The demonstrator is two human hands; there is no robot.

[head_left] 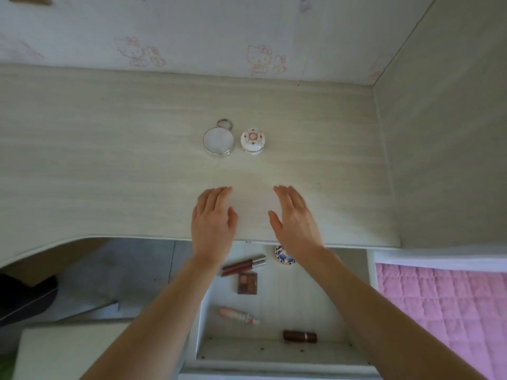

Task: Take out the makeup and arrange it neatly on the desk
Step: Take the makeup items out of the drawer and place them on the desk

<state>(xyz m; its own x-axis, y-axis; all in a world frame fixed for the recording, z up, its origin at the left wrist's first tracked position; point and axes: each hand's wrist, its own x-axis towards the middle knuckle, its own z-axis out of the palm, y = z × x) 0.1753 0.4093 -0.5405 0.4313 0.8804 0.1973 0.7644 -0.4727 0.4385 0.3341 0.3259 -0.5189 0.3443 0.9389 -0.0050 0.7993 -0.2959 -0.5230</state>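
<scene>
On the table [109, 160], a round mirror [218, 140] and a small white jar [253, 140] sit side by side. The left hand [212, 223] and right hand [295, 223] hover flat and empty near its front edge. Below, in the open drawer [282, 349], lie the lip glosses [244, 265], eyeshadow palette [247, 283], two lipsticks [239, 315] and a patterned compact [284, 255]. The lipsticks may roll off if set down carelessly, and a reaching forearm could knock things.
</scene>
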